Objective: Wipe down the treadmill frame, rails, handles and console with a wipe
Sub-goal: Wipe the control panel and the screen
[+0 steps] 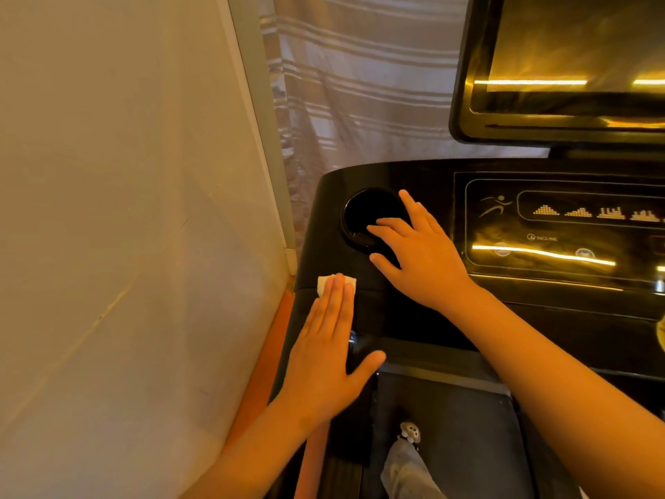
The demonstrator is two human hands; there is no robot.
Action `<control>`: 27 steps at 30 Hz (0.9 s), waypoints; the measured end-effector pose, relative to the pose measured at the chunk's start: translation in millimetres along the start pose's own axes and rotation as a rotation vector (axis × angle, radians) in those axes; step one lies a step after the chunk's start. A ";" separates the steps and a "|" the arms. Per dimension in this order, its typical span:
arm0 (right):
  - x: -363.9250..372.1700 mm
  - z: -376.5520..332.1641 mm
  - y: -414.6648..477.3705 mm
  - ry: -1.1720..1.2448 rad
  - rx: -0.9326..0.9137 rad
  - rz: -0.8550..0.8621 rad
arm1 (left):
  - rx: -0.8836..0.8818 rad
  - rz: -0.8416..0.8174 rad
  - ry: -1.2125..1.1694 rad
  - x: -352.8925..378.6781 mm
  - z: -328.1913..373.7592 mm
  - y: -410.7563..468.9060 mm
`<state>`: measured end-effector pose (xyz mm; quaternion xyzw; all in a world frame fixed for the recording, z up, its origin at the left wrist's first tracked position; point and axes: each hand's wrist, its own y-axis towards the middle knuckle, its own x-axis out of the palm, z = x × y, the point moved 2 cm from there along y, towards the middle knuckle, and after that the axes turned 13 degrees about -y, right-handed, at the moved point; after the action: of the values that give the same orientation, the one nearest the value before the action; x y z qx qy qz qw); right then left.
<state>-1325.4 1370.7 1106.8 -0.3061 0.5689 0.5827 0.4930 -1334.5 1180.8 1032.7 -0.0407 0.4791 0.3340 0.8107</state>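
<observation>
A black treadmill console (424,178) fills the right half of the view, with a round cup holder (363,214) at its left end and a glossy control panel (561,228) beside it. My left hand (331,351) lies flat with straight fingers on the console's left front corner and presses a small white wipe (325,282) under its fingertips. My right hand (421,250) rests spread on the console, its fingers lying over the cup holder's right rim. A dark screen (561,66) stands above the panel.
A pale wall (126,228) runs close along the left of the treadmill. A striped curtain (360,84) hangs behind the console. Below, the dark running belt (467,426) shows, with a grey trouser leg and a shoe (408,433) on it.
</observation>
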 end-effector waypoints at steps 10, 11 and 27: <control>-9.3 -9.0 -61.8 0.341 -0.071 0.016 | 0.162 -0.040 -0.213 4.9 15.0 -5.4; -9.7 -13.3 -67.5 0.353 -0.116 0.000 | 0.141 -0.041 -0.309 2.9 13.4 -4.9; 12.8 -54.3 -108.7 -0.223 -0.233 -0.082 | -0.117 0.297 -0.393 -7.3 -38.8 18.8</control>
<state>-1240.3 1306.7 1046.9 -0.3175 0.4261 0.6546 0.5377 -1376.9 1176.7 1022.5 0.0487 0.2930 0.4782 0.8265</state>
